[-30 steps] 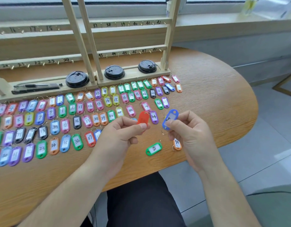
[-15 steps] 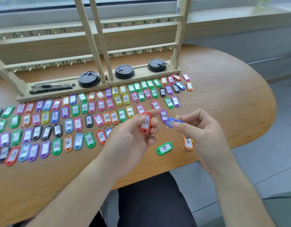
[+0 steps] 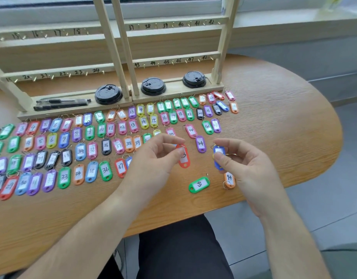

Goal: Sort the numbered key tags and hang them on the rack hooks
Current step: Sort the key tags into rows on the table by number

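My left hand (image 3: 155, 160) pinches a red key tag (image 3: 184, 158) by its top, so the tag hangs down over the wooden table (image 3: 284, 127). My right hand (image 3: 246, 166) pinches a blue key tag (image 3: 218, 158) between thumb and fingers. A green tag (image 3: 199, 184) and an orange tag (image 3: 229, 179) lie loose on the table below my hands. Several rows of coloured numbered tags (image 3: 105, 146) lie to the left and behind. The wooden rack (image 3: 121, 57) with numbered hooks stands at the back; its hooks in view are bare.
Three black cup lids (image 3: 153, 86) sit on the rack's base, and black pens (image 3: 61, 103) lie on its left part. The table's rounded edge runs close by on the right, with grey floor beyond. A window sill runs behind the rack.
The red tag now hangs from my left fingertips instead of lying against my fingers. The blue tag in my right hand has turned more upright. The view has shifted slightly.
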